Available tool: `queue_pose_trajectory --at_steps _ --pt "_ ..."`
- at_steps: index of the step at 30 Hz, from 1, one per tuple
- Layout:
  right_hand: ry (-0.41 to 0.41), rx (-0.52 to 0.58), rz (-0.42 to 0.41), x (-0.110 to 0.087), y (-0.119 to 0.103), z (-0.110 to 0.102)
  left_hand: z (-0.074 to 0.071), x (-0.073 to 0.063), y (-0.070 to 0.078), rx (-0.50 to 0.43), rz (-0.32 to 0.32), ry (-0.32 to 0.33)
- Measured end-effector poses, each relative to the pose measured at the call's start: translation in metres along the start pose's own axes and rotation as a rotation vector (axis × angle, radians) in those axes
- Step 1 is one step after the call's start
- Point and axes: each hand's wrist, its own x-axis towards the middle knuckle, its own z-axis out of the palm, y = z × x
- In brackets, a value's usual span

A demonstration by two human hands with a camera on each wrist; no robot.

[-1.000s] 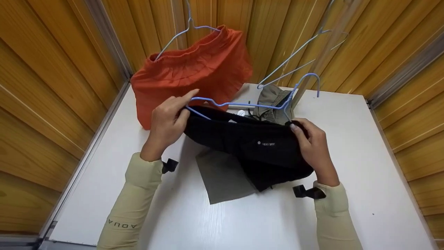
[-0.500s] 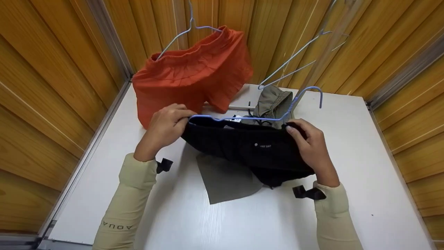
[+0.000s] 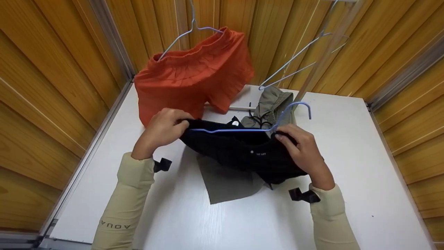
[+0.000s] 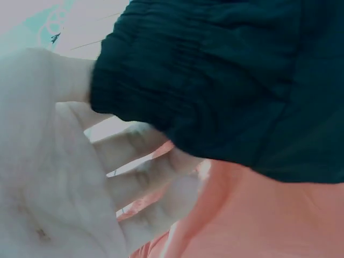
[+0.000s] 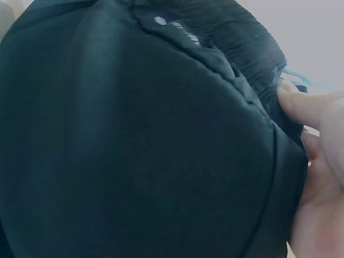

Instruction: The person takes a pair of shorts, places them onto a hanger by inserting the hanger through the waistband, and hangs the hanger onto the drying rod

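Observation:
Black shorts (image 3: 225, 152) with a gathered elastic waistband and small white print hang between both hands above the table. Their waistband gapes at the top, and a blue wire hanger (image 3: 239, 130) lies across the opening, hook toward the right. My left hand (image 3: 161, 130) pinches the left end of the waistband; in the left wrist view its other fingers (image 4: 150, 177) pass behind the dark cloth. At the opposite end, my right hand (image 3: 300, 149) grips the waistband between thumb and fingers, close beside the hanger's neck. The hanger's left tip is hidden near the left hand.
A grey-green garment (image 3: 227, 184) lies on the white table (image 3: 360, 156) beneath the black shorts, its drawstring waist showing behind them. Orange shorts (image 3: 194, 76) hang on another hanger at the back left. A bare hanger (image 3: 291, 62) hangs by a rack post (image 3: 319, 66) at the back right.
The hanger has sunk lower, down to the black waistband, its hook dropping too. My left hand has shifted left and down. My right hand has moved slightly left, and the waistband gapes wider.

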Motion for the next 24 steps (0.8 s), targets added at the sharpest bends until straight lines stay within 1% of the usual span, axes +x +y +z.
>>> queue_pose_trajectory --at_steps 3,7,12,18,24 --pt "-0.006 0.0 -0.016 0.001 -0.001 0.005 0.003 0.002 0.003 -0.007 0.007 0.019" --pt "0.02 0.007 -0.003 0.001 -0.003 0.009 0.008 0.003 0.009 -0.024 0.039 0.034" --pt "0.031 0.012 0.0 0.002 -0.005 0.011 0.016 0.005 0.016 -0.035 0.074 0.021" --pt "0.013 0.003 0.011 0.003 -0.009 0.012 0.025 0.009 0.021 0.021 0.084 0.004" --pt "0.005 0.008 0.02 0.005 -0.014 0.015 0.037 0.013 0.028 0.087 0.108 0.033"
